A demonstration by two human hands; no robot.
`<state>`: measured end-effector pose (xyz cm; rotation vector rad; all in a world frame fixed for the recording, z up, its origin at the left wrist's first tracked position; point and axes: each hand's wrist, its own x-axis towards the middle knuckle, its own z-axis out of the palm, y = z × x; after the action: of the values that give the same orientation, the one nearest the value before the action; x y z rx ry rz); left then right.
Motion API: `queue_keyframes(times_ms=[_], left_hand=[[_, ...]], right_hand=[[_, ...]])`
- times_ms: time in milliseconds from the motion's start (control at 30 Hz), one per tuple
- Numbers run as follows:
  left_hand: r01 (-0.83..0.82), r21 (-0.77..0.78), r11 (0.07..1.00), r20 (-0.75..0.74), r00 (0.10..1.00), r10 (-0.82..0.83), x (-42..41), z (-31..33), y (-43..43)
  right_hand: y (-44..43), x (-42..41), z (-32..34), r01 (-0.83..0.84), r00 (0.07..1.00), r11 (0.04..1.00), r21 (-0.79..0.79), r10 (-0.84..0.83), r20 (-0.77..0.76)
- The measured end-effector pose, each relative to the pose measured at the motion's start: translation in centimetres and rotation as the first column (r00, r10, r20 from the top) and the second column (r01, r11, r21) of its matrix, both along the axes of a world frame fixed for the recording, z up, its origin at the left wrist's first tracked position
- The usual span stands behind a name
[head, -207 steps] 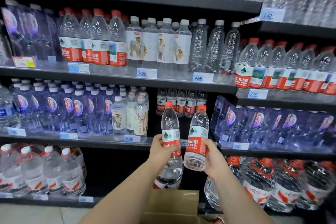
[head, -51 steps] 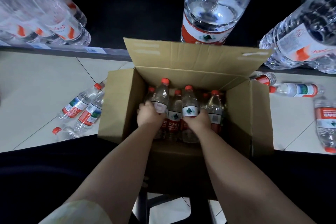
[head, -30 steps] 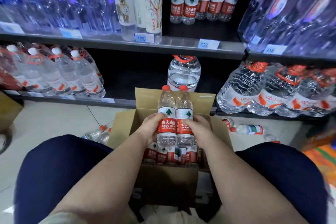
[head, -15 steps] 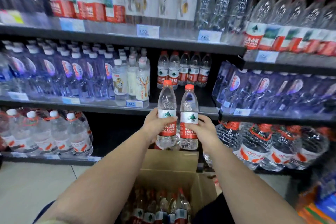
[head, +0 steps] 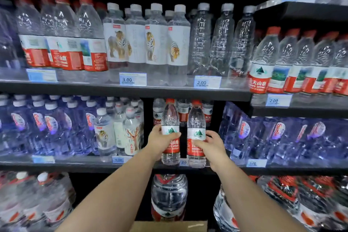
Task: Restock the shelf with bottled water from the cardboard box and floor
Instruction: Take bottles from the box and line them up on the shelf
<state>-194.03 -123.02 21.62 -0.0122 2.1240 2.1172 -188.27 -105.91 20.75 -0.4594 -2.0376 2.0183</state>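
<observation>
Two held bottles: clear bodies, red caps, labels white above with a green mountain mark, red below with white lettering. Shelf: black boards, pale blue price tags. Upper centre of frame: white-capped bottles, white labels printed with orange striped tigers. Left and right middle: blue-violet tinted bottles, red script on oval labels. Bottom centre: brown cardboard box.
</observation>
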Motion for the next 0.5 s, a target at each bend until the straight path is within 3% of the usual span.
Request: queue_keyframes(times_ms=[233, 500], left_hand=[[-0.043, 0.104, 0.994, -0.038, 0.998, 0.047, -6.1, -0.4, 3.0], [0.046, 0.030, 0.998, -0.079, 0.996, -0.043, -7.9, -5.3, 3.6]], right_hand=[[1.8, -6.7, -1.8, -0.003, 0.995, 0.998, -0.064, -0.003, -0.099], [3.0, -9.0, -5.7, 0.032, 0.997, 0.999, 0.022, -0.031, -0.068]])
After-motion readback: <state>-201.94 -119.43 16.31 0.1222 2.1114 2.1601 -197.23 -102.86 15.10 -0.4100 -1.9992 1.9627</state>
